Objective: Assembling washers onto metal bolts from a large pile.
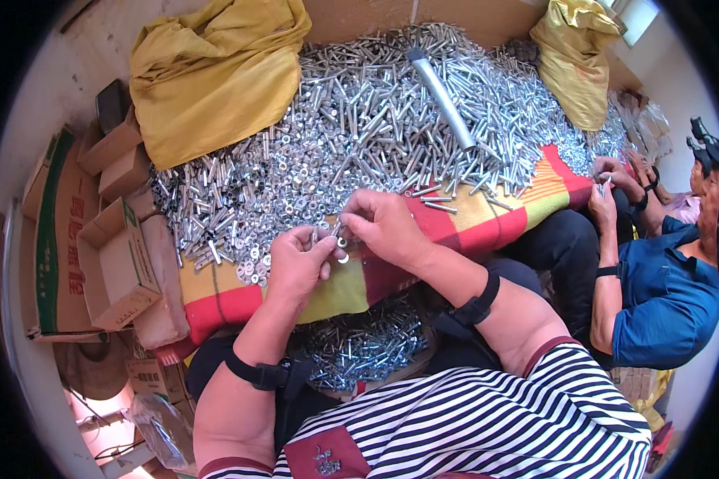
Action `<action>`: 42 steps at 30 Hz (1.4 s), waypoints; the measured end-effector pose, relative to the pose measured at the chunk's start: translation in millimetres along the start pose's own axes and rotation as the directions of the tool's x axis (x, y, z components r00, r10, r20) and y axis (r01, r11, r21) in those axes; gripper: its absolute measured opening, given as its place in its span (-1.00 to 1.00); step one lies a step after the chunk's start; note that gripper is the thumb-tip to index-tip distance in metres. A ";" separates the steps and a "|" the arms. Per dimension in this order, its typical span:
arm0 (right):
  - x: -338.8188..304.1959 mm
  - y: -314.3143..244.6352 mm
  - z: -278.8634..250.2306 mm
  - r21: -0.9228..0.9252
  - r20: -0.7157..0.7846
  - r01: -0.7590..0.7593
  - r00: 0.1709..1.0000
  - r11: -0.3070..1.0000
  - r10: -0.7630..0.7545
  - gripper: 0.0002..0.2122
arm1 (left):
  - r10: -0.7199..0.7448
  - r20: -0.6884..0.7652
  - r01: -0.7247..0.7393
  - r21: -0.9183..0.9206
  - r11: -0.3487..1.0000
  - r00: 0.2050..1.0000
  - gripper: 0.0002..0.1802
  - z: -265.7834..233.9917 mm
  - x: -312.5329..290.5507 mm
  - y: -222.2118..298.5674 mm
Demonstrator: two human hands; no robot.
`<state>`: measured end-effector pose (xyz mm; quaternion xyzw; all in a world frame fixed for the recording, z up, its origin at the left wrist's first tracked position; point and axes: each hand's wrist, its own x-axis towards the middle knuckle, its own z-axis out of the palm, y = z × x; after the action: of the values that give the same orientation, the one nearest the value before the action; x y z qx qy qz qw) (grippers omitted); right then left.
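Over the near edge of a checked blanket (327, 297), my two hands are close together with their fingers pinched. My left hand (294, 262) grips a small silvery bolt (314, 237) between thumb and forefinger. My right hand (385, 230) pinches another small metal piece (336, 230), mostly covered by the fingertips; its exact kind is unclear. Pale washers (342, 242) show just below the right fingertips, and I cannot tell whether they are held. Beyond my hands spreads a big heap of silvery bolts (375, 120), with nuts and washers (295, 188) on its nearer left side.
A metal tube (443, 100) lies across the heap. Yellow cloth sacks (216, 88) lie at the back left and back right (575, 60). An open cardboard box (120, 263) stands left. More bolts (363, 343) lie below the blanket's edge. A co-worker in blue (667, 287) handles small parts at right.
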<state>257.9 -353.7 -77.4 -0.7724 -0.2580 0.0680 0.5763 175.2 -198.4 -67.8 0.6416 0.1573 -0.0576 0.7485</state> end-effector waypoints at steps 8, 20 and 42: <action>-9.8 -14.3 -4.6 0.023 0.007 0.030 1.000 0.999 -0.030 -0.94 | -0.025 0.046 0.025 -0.006 1.000 0.999 -0.91 -0.7 3.4 -2.9; 16.3 -10.0 8.8 -0.529 0.000 0.383 0.892 0.757 -0.452 -0.94 | 0.233 -0.196 -0.221 0.080 0.972 0.953 -0.93 -19.5 15.8 -8.5; 12.0 -4.2 -1.7 0.182 0.158 -0.014 0.987 0.983 -0.015 -0.90 | 0.024 -0.026 -0.025 -0.049 0.998 0.999 -0.94 -15.8 5.0 -1.7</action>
<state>267.5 -348.5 -70.7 -0.7086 -0.2959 0.1526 0.6222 176.9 -182.7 -73.0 0.6256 0.1602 -0.0363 0.7627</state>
